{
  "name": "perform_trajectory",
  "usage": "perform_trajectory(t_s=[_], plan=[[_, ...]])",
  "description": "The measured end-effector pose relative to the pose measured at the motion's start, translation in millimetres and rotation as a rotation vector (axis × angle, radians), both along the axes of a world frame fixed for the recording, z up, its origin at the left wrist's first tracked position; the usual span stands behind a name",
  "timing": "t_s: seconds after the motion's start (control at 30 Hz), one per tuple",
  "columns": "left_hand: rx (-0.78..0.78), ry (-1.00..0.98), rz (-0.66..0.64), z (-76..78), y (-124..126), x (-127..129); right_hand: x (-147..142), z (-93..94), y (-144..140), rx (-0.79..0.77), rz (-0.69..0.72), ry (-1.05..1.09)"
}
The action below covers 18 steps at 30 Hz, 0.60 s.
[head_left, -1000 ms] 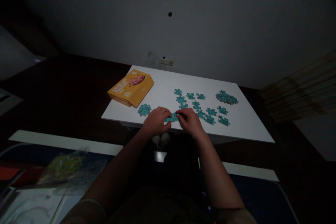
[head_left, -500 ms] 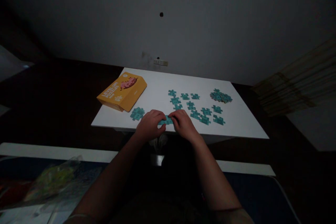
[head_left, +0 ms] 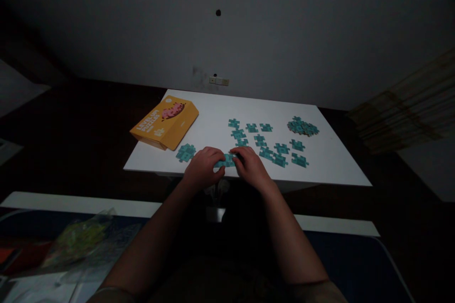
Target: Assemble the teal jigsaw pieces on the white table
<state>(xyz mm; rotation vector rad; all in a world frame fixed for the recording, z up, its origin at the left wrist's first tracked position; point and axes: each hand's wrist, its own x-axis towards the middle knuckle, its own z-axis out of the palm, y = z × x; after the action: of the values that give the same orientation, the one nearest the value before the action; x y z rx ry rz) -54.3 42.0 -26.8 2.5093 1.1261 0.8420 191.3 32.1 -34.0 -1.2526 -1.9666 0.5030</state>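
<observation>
Together, both hands point(head_left: 227, 165) on puzzle pieces point(head_left: 226, 161)

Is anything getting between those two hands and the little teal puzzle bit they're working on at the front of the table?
Nothing visible does. The left hand and right hand both rest directly on the joined teal pieces at the near edge of the white table. The loose pieces lie farther back, and the yellow puzzle box sits off to the left.

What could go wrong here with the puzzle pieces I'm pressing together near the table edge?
The teal pieces between your left hand and right hand sit close to the near edge of the white table; a slip might push them off. The dim light could also hide a mismatched fit.
</observation>
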Motion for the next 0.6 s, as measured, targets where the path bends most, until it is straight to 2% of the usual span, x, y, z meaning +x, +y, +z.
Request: perform_trajectory(t_s=[0.33,0.6], plan=[[-0.012,0.016,0.017,2.2,-2,0,7,7.6,-6,0.03,0.118,-0.088],[0.063,0.002,0.013,-7.0,3,4,37,-11.7,2,0.181,-0.147,-0.132]])
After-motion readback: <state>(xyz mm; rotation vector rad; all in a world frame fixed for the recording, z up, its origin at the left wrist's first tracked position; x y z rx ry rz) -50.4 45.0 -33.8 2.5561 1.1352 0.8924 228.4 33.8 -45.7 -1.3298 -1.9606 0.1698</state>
